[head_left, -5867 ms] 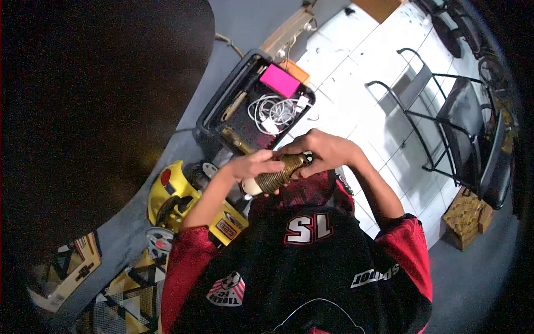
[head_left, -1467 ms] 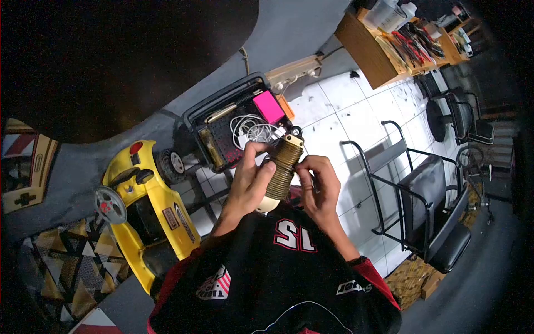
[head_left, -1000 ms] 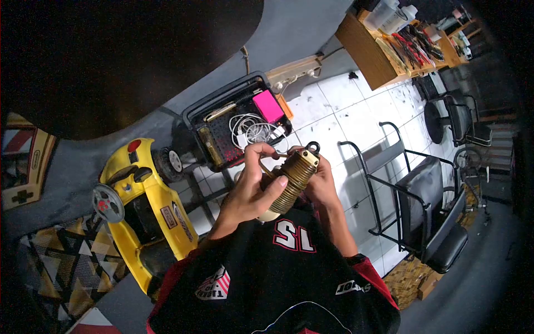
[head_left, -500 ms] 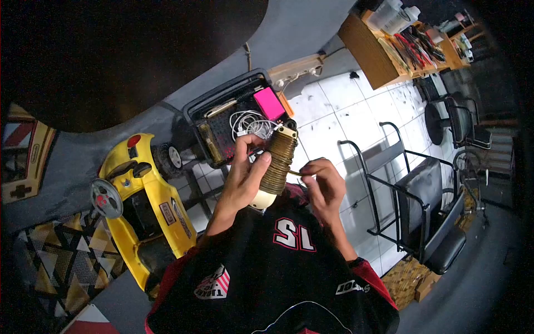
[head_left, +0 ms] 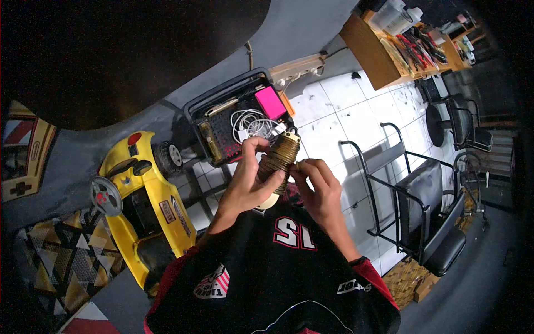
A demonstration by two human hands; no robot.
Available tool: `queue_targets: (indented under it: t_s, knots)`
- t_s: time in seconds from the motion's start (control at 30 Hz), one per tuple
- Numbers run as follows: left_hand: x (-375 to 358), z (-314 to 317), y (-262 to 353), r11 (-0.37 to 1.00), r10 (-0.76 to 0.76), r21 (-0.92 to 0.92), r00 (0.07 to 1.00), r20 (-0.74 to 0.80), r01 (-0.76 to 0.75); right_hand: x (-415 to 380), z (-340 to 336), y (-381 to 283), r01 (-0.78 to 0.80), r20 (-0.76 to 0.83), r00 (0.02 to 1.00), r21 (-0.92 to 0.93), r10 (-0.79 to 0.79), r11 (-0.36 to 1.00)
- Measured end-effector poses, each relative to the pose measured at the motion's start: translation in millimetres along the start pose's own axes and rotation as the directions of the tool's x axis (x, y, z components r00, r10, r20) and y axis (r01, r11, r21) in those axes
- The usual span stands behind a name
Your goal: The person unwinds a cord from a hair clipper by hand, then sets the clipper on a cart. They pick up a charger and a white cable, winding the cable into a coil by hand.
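A cream-coloured device point(head_left: 267, 202) wound with many turns of brown-gold cord point(head_left: 280, 158) is held tilted in front of my chest. My left hand point(head_left: 247, 181) wraps round it from the left, with the thumb lying across the coils. On the right side, my right hand point(head_left: 317, 186) pinches the cord close against the coils, its fingers pressed together. The device's lower end shows below my left thumb, and its upper end points away from me.
Beyond my hands stands a black cart point(head_left: 192, 108) with a white cable point(head_left: 250, 119) and a pink box point(head_left: 270, 103). A yellow toy car point(head_left: 172, 214) is at left, a black metal-framed chair point(head_left: 420, 183) at right, and a wooden desk point(head_left: 370, 53) at upper right.
My right hand has moved in to the coils, and the loose length of cord between them has shortened. The device has shifted slightly, and my left thumb now lies farther across it.
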State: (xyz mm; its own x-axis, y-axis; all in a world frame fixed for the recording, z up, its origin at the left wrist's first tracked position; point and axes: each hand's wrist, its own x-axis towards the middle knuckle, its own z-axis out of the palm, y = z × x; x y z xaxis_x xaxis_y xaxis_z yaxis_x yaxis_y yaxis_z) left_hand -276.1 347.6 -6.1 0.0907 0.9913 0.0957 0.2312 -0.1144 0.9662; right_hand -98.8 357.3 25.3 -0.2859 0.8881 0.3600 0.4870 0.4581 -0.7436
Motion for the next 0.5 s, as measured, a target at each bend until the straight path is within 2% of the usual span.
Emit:
queue_targets:
  t_s: [0.07,0.3,0.4,0.5]
  knots:
    - [1.1,0.7,0.4,0.999,0.012,0.041,1.0,-0.004,-0.012,2.8,-2.2,5.8,0.005,0.072,0.997,0.016,-0.006,1.0]
    - [2.7,2.9,-2.4,0.996,-0.094,-0.001,0.995,-0.02,0.094,3.5,0.1,10.2,-0.024,0.228,0.974,0.012,0.021,1.0]
    - [3.1,3.1,-3.6,0.993,-0.112,-0.046,0.994,-0.012,0.111,-2.5,8.7,16.1,-0.066,0.192,0.98,0.062,0.053,0.996]
    - [3.7,2.9,0.8,0.986,-0.153,-0.071,0.988,-0.01,0.152,-1.9,11.0,17.0,-0.008,0.145,0.989,0.042,0.002,0.999]
